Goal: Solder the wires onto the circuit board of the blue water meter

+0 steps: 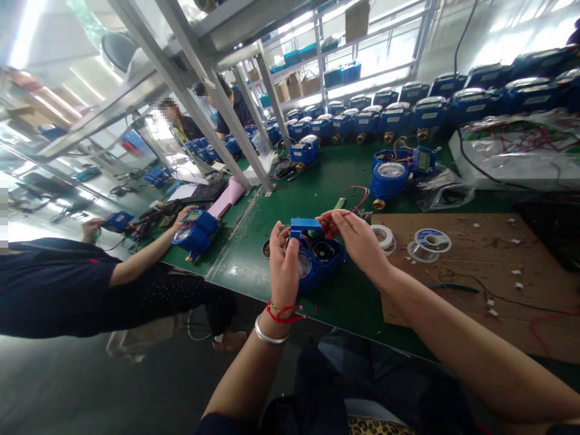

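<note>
My left hand (284, 269) grips the raised blue cover (306, 225) of a water meter, its thumb against the near side. Below it, the blue meter body (333, 261) rests on the green bench, with a round dial and a dark round recess partly covered by my fingers. My right hand (357, 238) is closed in a pinch at the cover's right end, on thin red wires (364, 192) that loop up beyond the fingers. A small green strip (339, 204) shows just behind. The exact spot of the pinch is hidden.
On the right, a brown cardboard sheet (457, 266) bears a solder wire spool (430, 241); a white roll (383, 237) lies at its edge. An opened meter (392, 175) stands behind. Rows of blue meters (367, 121) line the back. A co-worker's hand (183, 217) holds another meter (197, 232) at left.
</note>
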`<state>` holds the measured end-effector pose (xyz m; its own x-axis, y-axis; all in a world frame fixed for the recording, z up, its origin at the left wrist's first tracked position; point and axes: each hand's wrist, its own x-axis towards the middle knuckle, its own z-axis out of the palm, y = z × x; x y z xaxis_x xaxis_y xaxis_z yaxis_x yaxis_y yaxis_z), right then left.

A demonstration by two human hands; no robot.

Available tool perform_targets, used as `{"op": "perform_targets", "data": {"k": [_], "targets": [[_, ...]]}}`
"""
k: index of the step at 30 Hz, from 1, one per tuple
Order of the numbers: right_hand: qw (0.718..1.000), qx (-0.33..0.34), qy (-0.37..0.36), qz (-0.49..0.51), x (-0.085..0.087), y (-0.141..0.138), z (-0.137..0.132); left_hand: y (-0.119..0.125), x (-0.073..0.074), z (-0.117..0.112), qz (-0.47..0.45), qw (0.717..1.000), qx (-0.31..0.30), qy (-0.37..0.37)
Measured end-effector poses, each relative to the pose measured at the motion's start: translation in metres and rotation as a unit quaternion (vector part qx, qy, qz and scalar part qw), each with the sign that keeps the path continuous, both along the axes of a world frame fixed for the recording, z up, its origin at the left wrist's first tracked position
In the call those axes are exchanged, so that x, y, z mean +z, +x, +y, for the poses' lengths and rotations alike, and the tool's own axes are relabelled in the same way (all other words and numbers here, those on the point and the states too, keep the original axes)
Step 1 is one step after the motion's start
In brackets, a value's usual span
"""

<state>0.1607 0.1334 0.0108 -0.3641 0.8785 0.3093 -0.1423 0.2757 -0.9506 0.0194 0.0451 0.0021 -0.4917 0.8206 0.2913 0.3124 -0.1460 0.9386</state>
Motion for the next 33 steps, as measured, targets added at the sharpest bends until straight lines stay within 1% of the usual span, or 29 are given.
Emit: {"op": "perform_targets", "data": {"k": [3, 8, 12, 18, 22, 25, 27, 29, 31, 33], "targets": [[1.0, -0.004, 0.0, 0.004, -0.003, 0.002, 0.001, 0.001, -0.001, -0.001, -0.028, 1.0, -0.011, 0.008], [0.997, -0.019, -0.041, 0.057, -0.014, 0.004, 0.007, 0.002, -0.002, -0.001, -0.059, 0.998, -0.02, 0.024], [0.996, -0.016, -0.051, 0.066, -0.019, 0.003, 0.01, 0.003, -0.002, 0.0, -0.078, 0.996, -0.016, 0.035], [0.996, -0.014, -0.054, 0.072, -0.018, 0.002, 0.009, 0.004, 0.0, -0.001, -0.06, 0.998, -0.004, 0.027], [0.995, -0.011, -0.049, 0.082, -0.016, 0.001, 0.009, 0.003, -0.001, -0.002, -0.052, 0.998, -0.005, 0.026], [0.993, -0.042, -0.055, 0.099, -0.013, 0.006, 0.007, 0.0, -0.003, -0.001, -0.044, 0.999, -0.009, 0.025], [0.989, -0.081, -0.045, 0.116, -0.008, 0.013, 0.002, -0.002, -0.003, -0.001, -0.022, 0.999, -0.017, 0.017], [0.983, -0.124, -0.026, 0.131, -0.002, 0.024, -0.006, -0.001, -0.001, 0.001, 0.032, 0.999, -0.018, -0.003], [0.977, -0.156, -0.008, 0.143, 0.005, 0.036, -0.019, 0.002, 0.001, 0.002, 0.124, 0.992, -0.012, -0.033], [0.973, -0.175, 0.002, 0.153, 0.009, 0.047, -0.035, 0.007, 0.002, 0.003, 0.231, 0.971, 0.003, -0.051]]}}
